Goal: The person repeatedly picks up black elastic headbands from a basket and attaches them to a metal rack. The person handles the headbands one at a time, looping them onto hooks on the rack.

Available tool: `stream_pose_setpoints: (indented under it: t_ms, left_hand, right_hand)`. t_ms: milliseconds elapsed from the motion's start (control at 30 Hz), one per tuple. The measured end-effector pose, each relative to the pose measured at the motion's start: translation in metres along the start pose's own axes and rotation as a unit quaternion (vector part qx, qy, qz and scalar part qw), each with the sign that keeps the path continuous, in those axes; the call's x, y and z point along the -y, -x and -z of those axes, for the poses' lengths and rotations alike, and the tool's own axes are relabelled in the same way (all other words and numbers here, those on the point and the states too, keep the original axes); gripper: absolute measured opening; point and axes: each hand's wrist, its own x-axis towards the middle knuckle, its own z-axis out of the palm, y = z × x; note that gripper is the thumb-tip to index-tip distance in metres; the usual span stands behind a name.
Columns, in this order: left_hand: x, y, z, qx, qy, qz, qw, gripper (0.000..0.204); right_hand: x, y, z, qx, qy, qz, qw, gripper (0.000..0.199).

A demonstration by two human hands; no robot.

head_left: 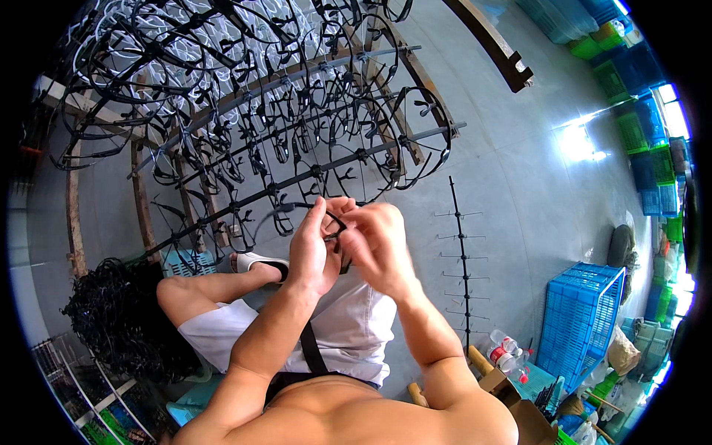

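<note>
In front of my lap, my left hand (313,248) closes its fingers and thumb around a black eyeglass frame (335,228). My right hand (377,245) is bent over the same frame, with its fingers bunched against it; they are slightly blurred. A thin curved black piece (285,210) sticks out to the left beyond my left hand. My hands hide much of the frame. Just beyond them runs a dark rod (297,178) with many similar black pieces hanging from it.
Wooden beams (137,196) support several loaded rods. A tangled black heap (115,319) lies at my left. On the floor at right is a dark rod with thin cross wires (463,259). Beyond stand a blue crate (578,311) and plastic bottles (504,356). Stacked crates (645,148) line the right side.
</note>
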Motion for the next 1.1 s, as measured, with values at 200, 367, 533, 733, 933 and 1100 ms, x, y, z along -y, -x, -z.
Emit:
stream_pose_setpoints:
  t_ms: [200,367,533,733,933,1100]
  left_hand:
    - [-0.007,0.015,0.006,0.065,0.001,0.014,0.998,0.053]
    - [-0.017,0.033,0.033,0.068,-0.059,-0.080,0.993,0.048]
    - [-0.024,0.027,0.043,-0.009,0.009,-0.009,1.000,0.036]
    - [-0.019,0.020,0.067,-0.072,-0.029,0.018,0.997,0.032]
    - [-0.020,0.018,0.062,-0.077,-0.055,-0.024,0.995,0.026]
    - [-0.021,0.017,0.060,-0.073,-0.046,-0.039,0.995,0.023]
  right_hand:
    - [0.004,0.012,-0.012,0.067,-0.505,-0.327,0.796,0.018]
    - [0.044,-0.027,0.046,-0.164,-0.515,-0.278,0.795,0.011]
    - [0.008,-0.076,-0.001,-0.146,-0.255,-0.279,0.914,0.015]
    - [-0.022,-0.095,-0.055,-0.136,-0.168,-0.255,0.942,0.019]
    - [-0.031,-0.093,-0.065,-0.147,-0.253,-0.288,0.912,0.018]
    - [-0.031,-0.097,-0.065,-0.157,-0.276,-0.296,0.901,0.017]
